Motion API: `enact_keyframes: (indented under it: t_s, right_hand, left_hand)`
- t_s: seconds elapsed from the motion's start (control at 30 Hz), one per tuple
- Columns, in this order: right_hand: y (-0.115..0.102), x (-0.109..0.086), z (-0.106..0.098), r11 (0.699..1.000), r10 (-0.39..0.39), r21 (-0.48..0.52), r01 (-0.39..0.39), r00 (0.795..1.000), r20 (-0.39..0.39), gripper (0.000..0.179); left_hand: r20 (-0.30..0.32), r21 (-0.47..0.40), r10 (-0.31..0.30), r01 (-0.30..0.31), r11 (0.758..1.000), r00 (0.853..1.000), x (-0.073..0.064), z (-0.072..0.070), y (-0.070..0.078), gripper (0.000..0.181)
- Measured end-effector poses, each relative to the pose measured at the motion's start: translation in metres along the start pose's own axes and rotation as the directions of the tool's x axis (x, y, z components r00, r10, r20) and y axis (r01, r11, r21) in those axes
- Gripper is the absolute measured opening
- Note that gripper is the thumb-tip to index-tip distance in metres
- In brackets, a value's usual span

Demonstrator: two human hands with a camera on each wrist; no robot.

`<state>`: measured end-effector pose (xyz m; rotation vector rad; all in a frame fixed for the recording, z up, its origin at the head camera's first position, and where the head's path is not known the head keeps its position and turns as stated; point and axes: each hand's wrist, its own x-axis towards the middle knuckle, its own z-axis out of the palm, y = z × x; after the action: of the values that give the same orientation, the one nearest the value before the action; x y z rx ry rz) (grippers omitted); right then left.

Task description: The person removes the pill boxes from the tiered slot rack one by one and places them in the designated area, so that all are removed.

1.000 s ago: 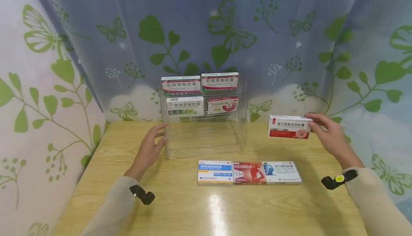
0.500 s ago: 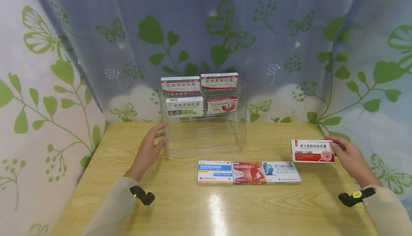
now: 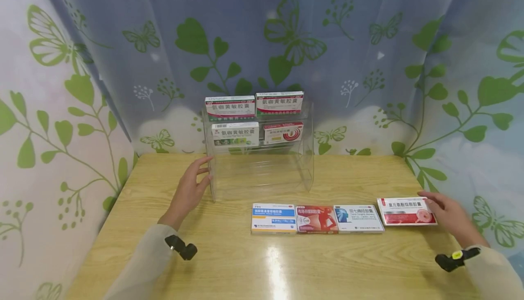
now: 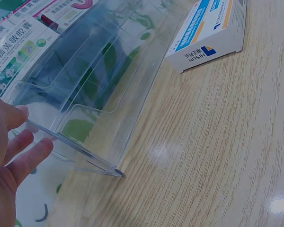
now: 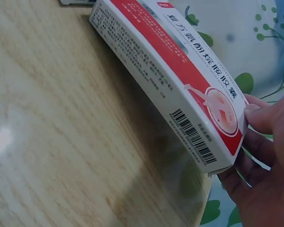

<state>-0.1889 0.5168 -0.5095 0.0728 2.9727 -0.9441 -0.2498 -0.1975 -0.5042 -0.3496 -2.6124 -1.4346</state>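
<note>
My right hand (image 3: 450,216) pinches the right end of a white and red medicine box (image 3: 405,211), thumb on its printed face and fingers beneath. In the right wrist view the box (image 5: 175,80) is tilted, its held end raised off the table. Its left end lies close beside a white and blue medicine box (image 3: 358,219); whether they touch I cannot tell. My left hand (image 3: 189,191) touches the left side of a clear acrylic display rack (image 3: 262,172) with its fingertips, its fingers fairly straight. In the left wrist view the fingertips (image 4: 46,144) lie against the side panel's edge.
In line with the white and blue box lie a red medicine box (image 3: 317,219) and a blue, white and orange one (image 3: 273,218). Several medicine boxes (image 3: 235,135) stand on the rack's upper two tiers. A patterned curtain (image 3: 245,32) surrounds the wooden table (image 3: 229,263).
My right hand has carried the white and red box rightward and down, from beside the rack to the right end of the row. The left hand has stayed at the rack.
</note>
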Motion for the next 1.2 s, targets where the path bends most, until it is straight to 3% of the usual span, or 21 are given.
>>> enact_keyframes:
  t_s: [0.17, 0.47, 1.07, 1.2]
  right_hand:
    - [0.005, 0.0, 0.004, 0.999, -0.028, -0.047, 0.028, 1.0, -0.009, 0.048]
    - [0.01, 0.003, 0.013, 0.998, 0.031, -0.056, -0.024, 0.992, 0.12, 0.058]
    - [0.008, -0.003, 0.016, 0.998, 0.06, -0.01, -0.059, 0.989, 0.138, 0.063]
    - [0.002, -0.005, 0.014, 0.998, 0.065, -0.015, -0.064, 0.995, 0.08, 0.067]
  left_hand:
    - [0.0, -0.006, -0.003, 0.003, 1.0, 1.0, -0.001, 0.0, 0.0, 0.057]
    - [0.0, -0.011, -0.004, 0.004, 1.0, 1.0, -0.001, 0.001, -0.001, 0.058]
    - [-0.005, -0.005, 0.008, -0.008, 1.0, 1.0, 0.0, 0.0, -0.001, 0.058]
    - [-0.003, -0.014, 0.016, -0.016, 1.0, 1.0, -0.001, 0.0, -0.001, 0.059]
